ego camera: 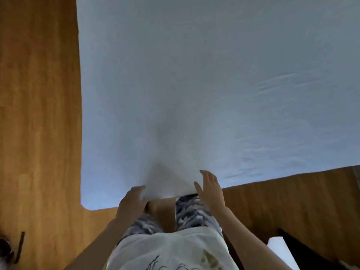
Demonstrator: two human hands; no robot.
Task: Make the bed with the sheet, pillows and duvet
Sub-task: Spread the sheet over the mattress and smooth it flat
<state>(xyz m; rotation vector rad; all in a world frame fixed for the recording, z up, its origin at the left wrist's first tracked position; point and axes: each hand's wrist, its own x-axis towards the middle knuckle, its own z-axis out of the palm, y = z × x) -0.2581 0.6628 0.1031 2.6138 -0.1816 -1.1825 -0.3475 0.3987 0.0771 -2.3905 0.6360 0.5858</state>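
A pale blue-white sheet (194,84) lies flat over the bed and fills most of the view, with light wrinkles toward the right. I stand at the near edge of the bed. My left hand (133,199) rests at that edge with its fingers bent over the sheet's hem. My right hand (209,189) is held just over the edge with straight, spread fingers, and I cannot tell if it touches the sheet. No pillows or duvet are in sight.
Wooden floor (39,114) runs along the left side and under the near edge. The bed's near left corner (87,205) is rounded. A white object (280,250) and a dark piece of furniture sit at the lower right; a dark object (11,248) lies at the lower left.
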